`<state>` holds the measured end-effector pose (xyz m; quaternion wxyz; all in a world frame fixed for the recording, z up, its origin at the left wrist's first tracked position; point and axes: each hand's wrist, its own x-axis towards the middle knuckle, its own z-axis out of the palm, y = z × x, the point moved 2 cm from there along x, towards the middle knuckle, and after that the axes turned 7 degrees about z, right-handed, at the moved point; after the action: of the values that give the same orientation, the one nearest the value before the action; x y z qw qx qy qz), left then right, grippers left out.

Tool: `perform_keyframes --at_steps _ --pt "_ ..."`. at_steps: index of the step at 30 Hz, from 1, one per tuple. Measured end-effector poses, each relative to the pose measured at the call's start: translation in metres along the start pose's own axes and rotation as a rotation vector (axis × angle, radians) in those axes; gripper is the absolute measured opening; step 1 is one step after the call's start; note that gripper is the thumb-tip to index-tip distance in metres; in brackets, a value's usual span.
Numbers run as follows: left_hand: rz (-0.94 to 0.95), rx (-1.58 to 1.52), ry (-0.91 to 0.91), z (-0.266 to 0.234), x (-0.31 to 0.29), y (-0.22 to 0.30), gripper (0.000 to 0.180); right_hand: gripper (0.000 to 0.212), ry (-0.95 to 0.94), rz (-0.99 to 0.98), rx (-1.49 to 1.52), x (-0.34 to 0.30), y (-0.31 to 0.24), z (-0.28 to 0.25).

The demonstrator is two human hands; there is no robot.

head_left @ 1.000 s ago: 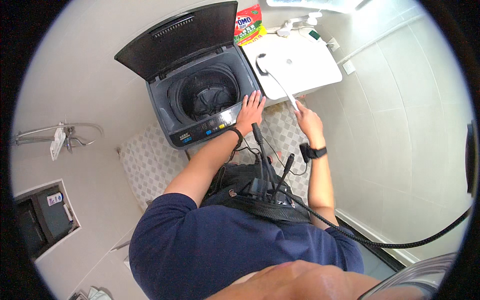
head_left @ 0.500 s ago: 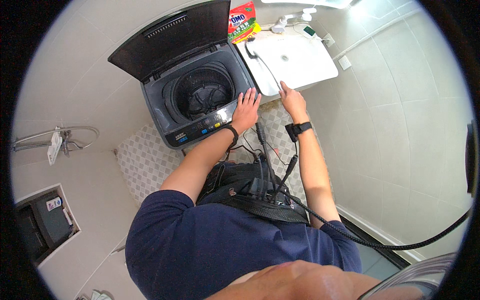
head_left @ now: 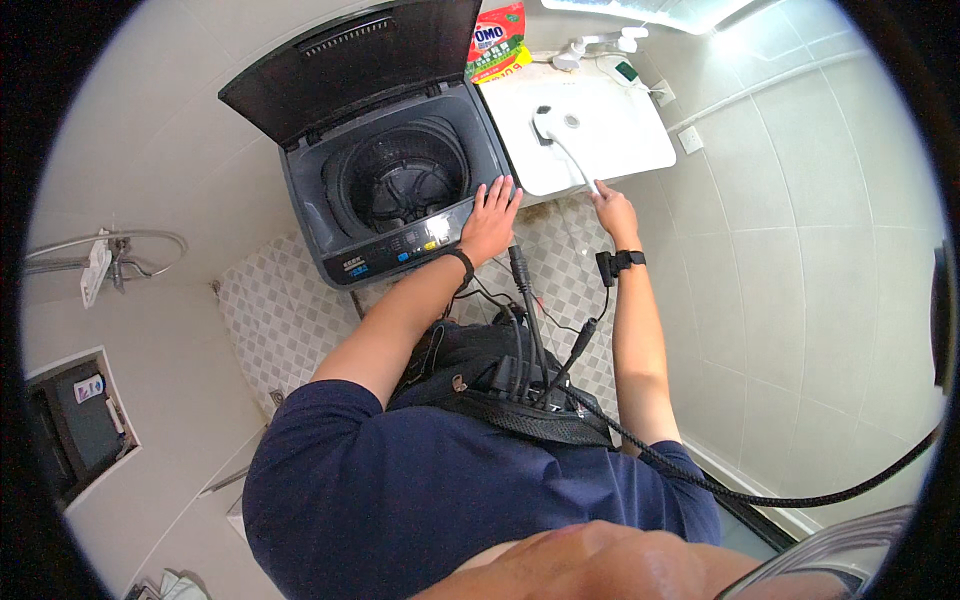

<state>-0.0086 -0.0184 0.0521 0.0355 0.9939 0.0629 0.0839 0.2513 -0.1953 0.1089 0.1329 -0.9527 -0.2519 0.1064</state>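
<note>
A white long-handled brush (head_left: 572,157) with a dark part at its head reaches across the white sink (head_left: 625,135). My right hand (head_left: 614,213) is closed round the handle's near end, by the sink's front edge. The brush head lies beside the drain, but whether it touches the basin I cannot tell. My left hand (head_left: 489,217) rests flat, fingers spread, on the front right corner of the dark top-loading washing machine (head_left: 483,130). The machine's lid (head_left: 350,75) is raised, and its drum (head_left: 405,180) is exposed.
A red detergent bag (head_left: 497,45) and a white faucet (head_left: 572,55) stand behind the sink. Black cables (head_left: 530,280) hang in front of me from a waist bag. A tiled wall (head_left: 780,250) rises on the right; a shower fitting (head_left: 118,262) is at left.
My right hand has moved right and slightly nearer me with the brush. The brush head has gone from the sink's left edge toward the drain. My left hand keeps its place on the machine.
</note>
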Motion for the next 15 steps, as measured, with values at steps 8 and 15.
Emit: perform_keyframes --at_steps 8,15 --pt "0.001 0.002 -0.035 0.001 0.002 0.000 0.083 0.054 0.000 0.071 -0.286 0.025 0.003 0.034" --pt "-0.007 0.010 -0.041 0.001 0.004 0.001 0.083 0.055 0.086 -0.072 -0.011 0.042 0.022 0.056"
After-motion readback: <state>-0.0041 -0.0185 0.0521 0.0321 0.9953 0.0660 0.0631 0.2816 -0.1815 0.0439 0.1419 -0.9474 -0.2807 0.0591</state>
